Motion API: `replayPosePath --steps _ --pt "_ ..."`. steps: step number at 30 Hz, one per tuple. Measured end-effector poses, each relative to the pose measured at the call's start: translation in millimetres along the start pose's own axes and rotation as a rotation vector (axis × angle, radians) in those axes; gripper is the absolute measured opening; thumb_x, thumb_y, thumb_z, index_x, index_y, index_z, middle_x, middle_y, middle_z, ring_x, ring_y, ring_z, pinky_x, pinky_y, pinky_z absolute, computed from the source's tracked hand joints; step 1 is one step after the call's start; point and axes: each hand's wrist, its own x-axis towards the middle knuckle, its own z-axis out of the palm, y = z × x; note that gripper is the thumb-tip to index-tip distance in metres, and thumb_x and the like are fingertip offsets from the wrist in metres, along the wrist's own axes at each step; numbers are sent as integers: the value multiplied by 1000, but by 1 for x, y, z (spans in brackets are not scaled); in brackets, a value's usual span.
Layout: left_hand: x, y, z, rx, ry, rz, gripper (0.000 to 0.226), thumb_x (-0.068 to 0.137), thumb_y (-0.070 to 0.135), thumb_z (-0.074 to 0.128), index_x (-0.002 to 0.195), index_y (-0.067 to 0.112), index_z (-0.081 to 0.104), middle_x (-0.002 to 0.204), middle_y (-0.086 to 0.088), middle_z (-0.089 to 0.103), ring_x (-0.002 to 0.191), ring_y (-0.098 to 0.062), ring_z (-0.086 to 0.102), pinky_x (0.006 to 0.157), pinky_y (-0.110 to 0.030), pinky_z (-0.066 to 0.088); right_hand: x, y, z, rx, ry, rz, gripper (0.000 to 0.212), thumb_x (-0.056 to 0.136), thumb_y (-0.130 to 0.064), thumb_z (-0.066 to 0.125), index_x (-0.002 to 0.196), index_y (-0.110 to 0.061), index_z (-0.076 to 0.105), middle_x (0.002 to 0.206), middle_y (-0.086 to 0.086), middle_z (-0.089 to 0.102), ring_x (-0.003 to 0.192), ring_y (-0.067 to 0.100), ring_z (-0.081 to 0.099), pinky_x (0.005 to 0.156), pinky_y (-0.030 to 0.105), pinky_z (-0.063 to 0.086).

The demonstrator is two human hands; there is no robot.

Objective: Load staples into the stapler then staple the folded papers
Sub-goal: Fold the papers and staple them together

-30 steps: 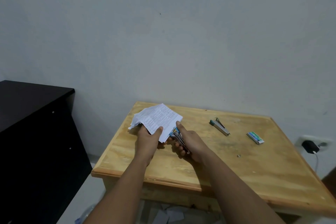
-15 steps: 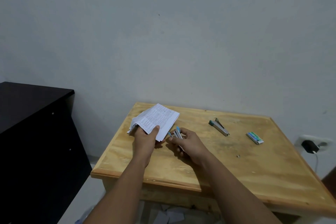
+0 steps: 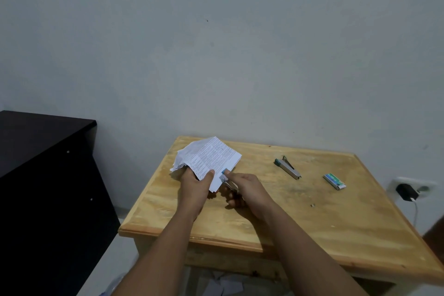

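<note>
Over bench (image 3: 276, 228) left side, left hand (image 3: 193, 186) grip clamped on papers (image 3: 209, 160). Right hand (image 3: 247, 191) grip closed round stapler (image 3: 227, 179), nose at papers' edge. 2nd stapler (image 3: 287, 167) w/ staple box (image 3: 334, 181) far right.

A plain pale wall (image 3: 216, 43) is filling the upper view in dim light. A wooden table (image 3: 336, 235) is standing against it, a black cabinet (image 3: 48, 175) at left, a charger (image 3: 406, 192) sitting in a wall socket (image 3: 425, 187) at right.
</note>
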Motion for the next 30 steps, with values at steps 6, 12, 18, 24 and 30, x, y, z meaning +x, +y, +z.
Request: replayPosePath --steps 6,12,18,24,30 --pt "-2 3 0 -7 2 59 39 97 16 75 132 29 63 114 15 76 93 2 74 69 -26 63 1 -3 -4 23 -48 47 40 96 -35 74 109 3 75 74 15 60 57 22 59 72 41 62" --pt "-3 5 -1 0 -36 41 37 99 15 73 131 30 64 112 14 77 91 0 75 64 -21 61 7 -4 -9 28 -76 98 42 94 -35 76 111 3 76 73 13 62 56 22 61 74 41 63" --pt "-1 5 -2 1 -53 32 41 97 16 75 135 26 65 121 11 77 111 -12 73 88 -37 62 11 -2 -12 13 -75 122 41 93 -33 77 110 4 76 71 10 62 56 19 57 66 35 57" --pt "2 4 -2 -106 17 -53 24 99 30 72 121 38 70 110 13 80 104 -16 77 87 -55 64 18 -1 -12 78 -25 195 37 90 -28 78 110 2 76 73 10 64 56 15 54 52 24 43" --pt "17 -1 -1 -97 58 -120 38 79 52 71 115 43 70 108 16 79 103 -19 76 91 -58 62 25 0 -3 101 9 226 37 86 -23 78 114 2 74 90 17 74 61 13 55 51 23 38"
